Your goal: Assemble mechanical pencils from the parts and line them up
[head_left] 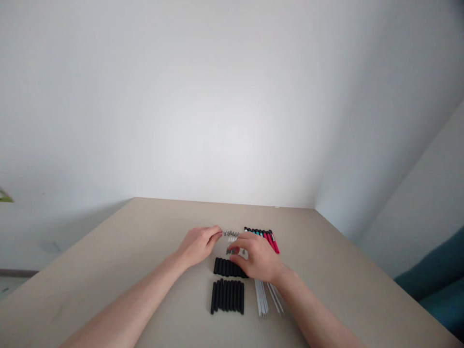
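My left hand (pixel 201 244) is closed in a pinch at the left end of a row of small metal springs (pixel 232 233); whatever sits between its fingertips is too small to make out. Over the middle of the laid-out parts, my right hand (pixel 256 256) is curved, thumb and fingers apart, with its fingertips beside small grey pieces (pixel 228 251). Small white pieces (pixel 232 239) lie just below the springs. Under my right thumb, a row of short black tubes (pixel 225 267) is partly covered. Closer to me lies a row of longer black tubes (pixel 227 296).
Thin white pen refills (pixel 261 299) lie under and beside my right wrist. Behind the right hand is a row of pen barrels (pixel 271 240) with black ends, some red and some blue. The beige table (pixel 174 309) meets a white wall (pixel 224 106). Dark teal cloth (pixel 438 285) hangs at right.
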The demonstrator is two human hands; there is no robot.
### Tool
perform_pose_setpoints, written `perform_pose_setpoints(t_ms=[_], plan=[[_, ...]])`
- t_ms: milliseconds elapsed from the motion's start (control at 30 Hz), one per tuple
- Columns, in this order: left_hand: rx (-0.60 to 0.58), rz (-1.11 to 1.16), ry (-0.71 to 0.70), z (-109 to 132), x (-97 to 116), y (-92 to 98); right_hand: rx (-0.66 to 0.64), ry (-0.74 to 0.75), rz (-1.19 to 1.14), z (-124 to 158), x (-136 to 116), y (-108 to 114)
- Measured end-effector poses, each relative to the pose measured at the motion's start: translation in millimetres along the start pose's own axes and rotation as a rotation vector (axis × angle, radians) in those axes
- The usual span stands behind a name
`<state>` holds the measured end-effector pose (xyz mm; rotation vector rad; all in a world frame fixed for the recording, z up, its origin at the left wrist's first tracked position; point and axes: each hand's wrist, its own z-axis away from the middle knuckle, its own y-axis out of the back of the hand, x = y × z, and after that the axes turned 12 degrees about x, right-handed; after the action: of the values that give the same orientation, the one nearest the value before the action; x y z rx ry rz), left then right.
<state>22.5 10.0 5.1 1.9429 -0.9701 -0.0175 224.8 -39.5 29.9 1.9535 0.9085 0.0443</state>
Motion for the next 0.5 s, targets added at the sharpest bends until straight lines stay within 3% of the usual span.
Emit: perform_pose_setpoints(t_ms=[233, 500], plan=[[-0.011, 0.000, 0.004, 0.0, -0.4, 1.6, -0.185, 0.183, -0.051, 6.0, -45.0, 1.0], [0.017, -0.008, 0.002, -2.2, 1.8, 1.4, -0.277, 0.240, 0.004, 6.7, -53.4, -3.8]])
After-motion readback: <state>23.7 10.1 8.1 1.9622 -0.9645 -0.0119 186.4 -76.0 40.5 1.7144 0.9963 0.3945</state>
